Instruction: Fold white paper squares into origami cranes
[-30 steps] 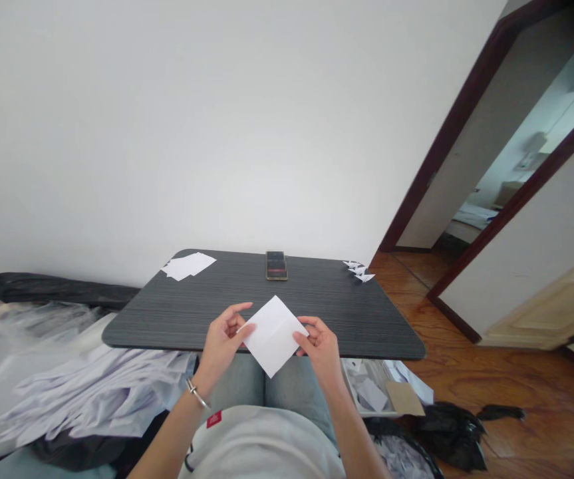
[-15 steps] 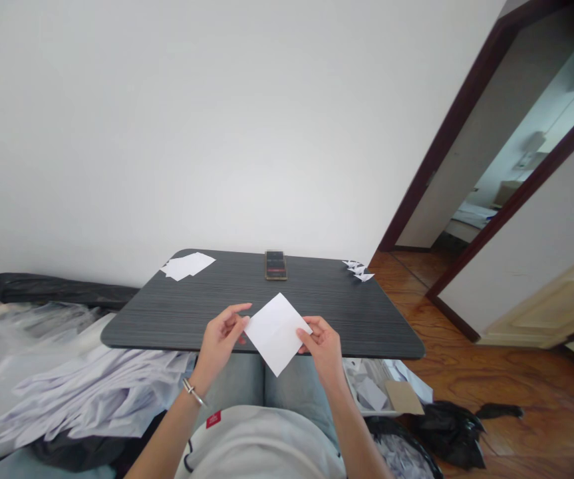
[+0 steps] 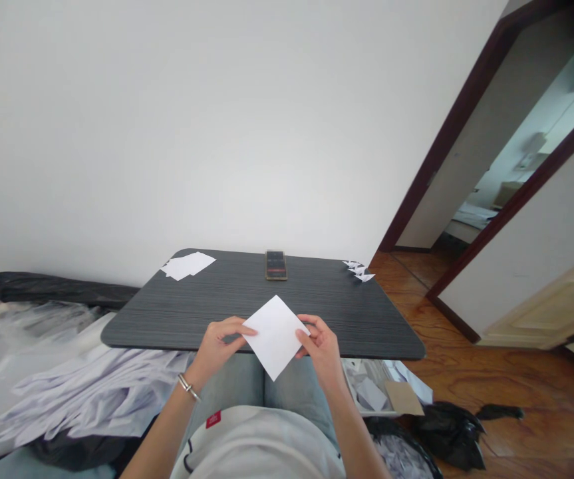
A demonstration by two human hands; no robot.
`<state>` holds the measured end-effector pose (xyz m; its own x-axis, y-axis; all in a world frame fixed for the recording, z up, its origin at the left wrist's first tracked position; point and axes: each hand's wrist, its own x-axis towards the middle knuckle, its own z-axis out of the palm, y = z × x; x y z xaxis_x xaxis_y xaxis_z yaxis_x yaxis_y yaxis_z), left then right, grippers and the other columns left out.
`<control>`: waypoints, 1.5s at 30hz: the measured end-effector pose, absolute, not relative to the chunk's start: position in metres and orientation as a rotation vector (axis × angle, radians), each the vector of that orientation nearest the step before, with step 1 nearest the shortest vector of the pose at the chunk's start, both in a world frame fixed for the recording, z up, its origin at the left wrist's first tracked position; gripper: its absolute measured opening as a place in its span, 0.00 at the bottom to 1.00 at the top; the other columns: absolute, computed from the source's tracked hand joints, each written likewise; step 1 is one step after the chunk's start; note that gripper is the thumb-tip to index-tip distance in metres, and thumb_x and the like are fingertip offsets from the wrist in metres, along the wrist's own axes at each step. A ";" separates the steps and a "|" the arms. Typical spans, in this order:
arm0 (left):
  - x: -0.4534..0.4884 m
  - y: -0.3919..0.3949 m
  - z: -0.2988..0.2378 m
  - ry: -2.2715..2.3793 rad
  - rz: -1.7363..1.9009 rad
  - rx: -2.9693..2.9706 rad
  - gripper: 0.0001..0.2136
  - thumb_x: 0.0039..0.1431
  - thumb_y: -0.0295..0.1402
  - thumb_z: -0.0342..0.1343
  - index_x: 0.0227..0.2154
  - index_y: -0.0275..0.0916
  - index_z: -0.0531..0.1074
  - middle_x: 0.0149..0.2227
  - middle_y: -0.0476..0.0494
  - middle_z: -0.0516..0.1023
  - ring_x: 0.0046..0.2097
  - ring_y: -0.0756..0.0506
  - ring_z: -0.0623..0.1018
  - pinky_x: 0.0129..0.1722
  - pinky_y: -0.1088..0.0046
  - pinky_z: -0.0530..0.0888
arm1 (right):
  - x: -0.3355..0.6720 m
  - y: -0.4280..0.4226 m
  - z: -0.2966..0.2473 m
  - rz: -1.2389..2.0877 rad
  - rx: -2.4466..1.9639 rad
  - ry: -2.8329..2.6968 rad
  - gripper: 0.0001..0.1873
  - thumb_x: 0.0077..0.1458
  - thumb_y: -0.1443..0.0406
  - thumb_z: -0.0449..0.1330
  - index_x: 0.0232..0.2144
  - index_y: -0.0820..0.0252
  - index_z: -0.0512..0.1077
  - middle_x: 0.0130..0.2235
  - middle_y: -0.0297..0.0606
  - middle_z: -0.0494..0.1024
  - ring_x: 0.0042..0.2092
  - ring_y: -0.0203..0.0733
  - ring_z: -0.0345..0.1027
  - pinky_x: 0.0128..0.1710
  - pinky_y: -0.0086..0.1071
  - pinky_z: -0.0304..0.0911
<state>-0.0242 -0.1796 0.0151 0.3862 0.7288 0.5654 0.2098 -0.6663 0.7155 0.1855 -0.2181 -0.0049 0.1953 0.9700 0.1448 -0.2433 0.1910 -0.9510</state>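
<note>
A square of white paper (image 3: 275,337) is held diamond-wise above the front edge of the dark grey wood-grain table (image 3: 247,299). My left hand (image 3: 219,344) grips its left corner, with a metal bangle on the wrist. My right hand (image 3: 319,349) pinches its right corner between thumb and fingers. Farther back on the table lie a phone (image 3: 276,265), a small stack of white sheets (image 3: 187,266), and several small folded paper shapes (image 3: 358,269) at the far right corner.
A large heap of white sheets (image 3: 97,399) lies to my left, below the table. To my right sit an open box of paper scraps (image 3: 370,392) and a crumpled black plastic bag (image 3: 449,436) on the wood floor. A wall stands behind the table, with a doorway at right.
The paper has turned slightly and sits a little lower between my hands. My left fingers have closed flatter over its left corner. The items on the table have not moved.
</note>
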 end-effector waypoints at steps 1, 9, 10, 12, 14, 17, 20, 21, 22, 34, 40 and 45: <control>-0.024 -0.180 0.014 0.808 1.281 2.092 0.05 0.49 0.27 0.56 0.27 0.39 0.77 0.30 0.43 0.79 0.33 0.46 0.77 0.33 0.74 0.71 | 0.186 -0.218 -0.005 1.078 -0.951 -0.968 0.19 0.45 0.59 0.61 0.40 0.60 0.67 0.22 0.31 0.72 0.21 0.33 0.64 0.13 0.22 0.64; -0.026 -0.184 0.019 0.770 1.414 2.058 0.04 0.49 0.27 0.57 0.26 0.39 0.77 0.28 0.43 0.79 0.32 0.47 0.76 0.32 0.73 0.71 | 0.194 -0.223 -0.003 0.986 -0.800 -1.216 0.08 0.51 0.63 0.56 0.32 0.56 0.74 0.37 0.38 0.70 0.31 0.37 0.65 0.20 0.26 0.67; -0.025 -0.185 0.020 0.756 1.415 2.067 0.04 0.49 0.27 0.57 0.26 0.39 0.77 0.28 0.43 0.79 0.32 0.47 0.76 0.32 0.74 0.71 | 0.195 -0.223 -0.002 0.972 -0.794 -1.268 0.07 0.50 0.64 0.57 0.32 0.56 0.74 0.37 0.38 0.70 0.30 0.36 0.65 0.21 0.27 0.67; -0.024 -0.186 0.022 0.734 1.417 2.080 0.04 0.49 0.28 0.57 0.26 0.39 0.77 0.28 0.43 0.79 0.31 0.47 0.76 0.31 0.74 0.71 | 0.195 -0.224 -0.001 0.937 -0.799 -1.339 0.06 0.48 0.67 0.58 0.30 0.56 0.75 0.35 0.38 0.71 0.29 0.36 0.65 0.22 0.27 0.66; -0.023 -0.186 0.023 0.722 1.418 2.080 0.05 0.50 0.29 0.57 0.26 0.39 0.77 0.28 0.43 0.79 0.31 0.46 0.76 0.31 0.73 0.71 | 0.194 -0.224 0.000 0.903 -0.811 -1.350 0.05 0.46 0.68 0.59 0.27 0.57 0.75 0.32 0.38 0.71 0.28 0.36 0.65 0.21 0.26 0.65; -0.022 -0.186 0.021 0.718 1.406 2.059 0.05 0.50 0.31 0.57 0.27 0.39 0.77 0.29 0.42 0.79 0.32 0.46 0.76 0.32 0.72 0.71 | 0.191 -0.224 0.000 0.884 -0.796 -1.262 0.03 0.44 0.68 0.61 0.24 0.57 0.75 0.29 0.36 0.71 0.26 0.35 0.65 0.20 0.26 0.63; -0.021 -0.186 0.018 0.716 1.399 2.036 0.04 0.49 0.31 0.57 0.26 0.39 0.77 0.29 0.42 0.79 0.32 0.45 0.76 0.33 0.71 0.71 | 0.188 -0.223 -0.002 0.871 -0.789 -1.156 0.03 0.41 0.68 0.62 0.19 0.57 0.74 0.25 0.34 0.70 0.24 0.34 0.63 0.17 0.26 0.61; -0.021 -0.187 0.018 0.716 1.401 2.029 0.04 0.49 0.31 0.57 0.25 0.38 0.77 0.29 0.42 0.79 0.32 0.45 0.76 0.33 0.71 0.71 | 0.187 -0.223 -0.003 0.867 -0.794 -1.132 0.04 0.41 0.68 0.62 0.18 0.57 0.74 0.25 0.34 0.70 0.23 0.34 0.63 0.17 0.26 0.61; -0.022 -0.187 0.017 0.717 1.403 2.022 0.04 0.49 0.32 0.58 0.24 0.38 0.76 0.28 0.42 0.78 0.32 0.45 0.76 0.32 0.70 0.71 | 0.187 -0.223 -0.003 0.868 -0.803 -1.118 0.04 0.40 0.67 0.62 0.17 0.57 0.73 0.25 0.34 0.71 0.23 0.34 0.63 0.17 0.26 0.61; -0.017 -0.192 0.013 0.711 1.472 1.909 0.04 0.48 0.30 0.58 0.21 0.36 0.74 0.27 0.43 0.77 0.33 0.45 0.75 0.33 0.71 0.69 | 0.182 -0.228 0.002 0.941 -0.794 -1.012 0.06 0.39 0.67 0.64 0.17 0.60 0.70 0.28 0.35 0.74 0.24 0.35 0.68 0.15 0.24 0.61; -0.006 -0.201 0.019 0.824 1.437 1.689 0.08 0.49 0.31 0.57 0.19 0.34 0.67 0.24 0.46 0.73 0.29 0.48 0.73 0.29 0.75 0.70 | 0.177 -0.233 0.010 0.987 -0.831 -0.971 0.14 0.43 0.61 0.63 0.17 0.62 0.64 0.30 0.39 0.75 0.26 0.40 0.73 0.14 0.22 0.61; 0.005 -0.207 0.027 0.821 1.354 1.459 0.09 0.49 0.33 0.56 0.20 0.35 0.66 0.24 0.48 0.70 0.26 0.51 0.70 0.23 0.77 0.72 | 0.176 -0.234 0.015 1.064 -0.880 -0.939 0.16 0.45 0.58 0.62 0.18 0.61 0.62 0.23 0.36 0.75 0.24 0.39 0.73 0.15 0.22 0.62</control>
<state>0.0048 -0.2068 0.0272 0.1615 0.9256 0.3424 -0.1244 -0.3251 0.9375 0.1762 -0.2343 0.0148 0.2068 0.9596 0.1907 -0.3087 0.2490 -0.9180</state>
